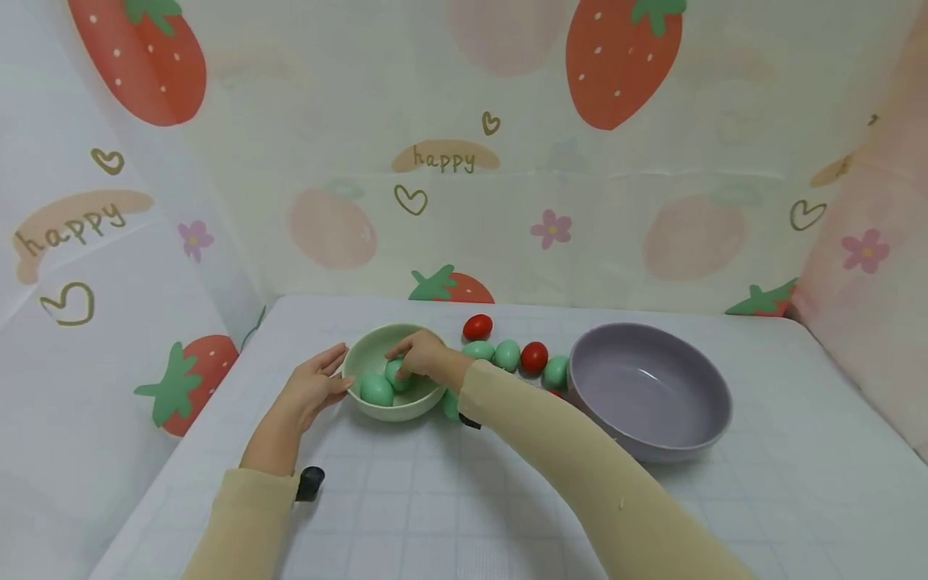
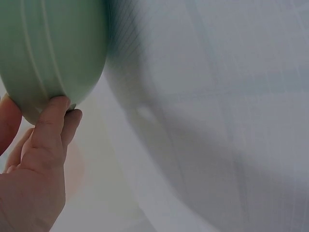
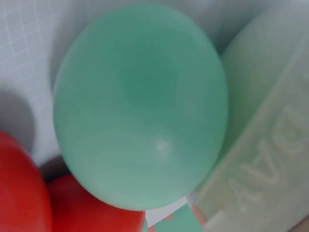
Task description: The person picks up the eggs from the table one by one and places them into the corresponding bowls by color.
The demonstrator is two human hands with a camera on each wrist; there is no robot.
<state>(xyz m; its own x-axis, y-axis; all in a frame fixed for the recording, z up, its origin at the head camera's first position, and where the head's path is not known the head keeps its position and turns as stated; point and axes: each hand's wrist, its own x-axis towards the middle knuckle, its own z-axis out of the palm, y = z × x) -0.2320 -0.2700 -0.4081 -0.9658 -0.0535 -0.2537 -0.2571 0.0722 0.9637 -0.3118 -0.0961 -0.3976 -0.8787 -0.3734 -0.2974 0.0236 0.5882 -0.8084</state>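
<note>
On the left of the table, a pale green bowl (image 1: 395,412) holds a green egg (image 1: 376,390) and a second green egg (image 1: 395,375). My left hand (image 1: 308,392) grips the bowl's left side; the left wrist view shows the fingers of this hand (image 2: 36,164) against the outer wall of the bowl (image 2: 72,53). Reaching over the bowl's right edge, my right hand (image 1: 429,356) pinches the second egg inside. The right wrist view shows a large green egg (image 3: 140,106) beside a pale surface with raised letters (image 3: 265,169); most of that hand is hidden.
Right of the bowl lie several green eggs (image 1: 507,355) and red eggs (image 1: 534,358), one red egg (image 1: 478,327) farther back. A large purple bowl (image 1: 651,387) stands at the right. Behind the table (image 1: 406,515) hangs a strawberry-patterned curtain (image 1: 609,185).
</note>
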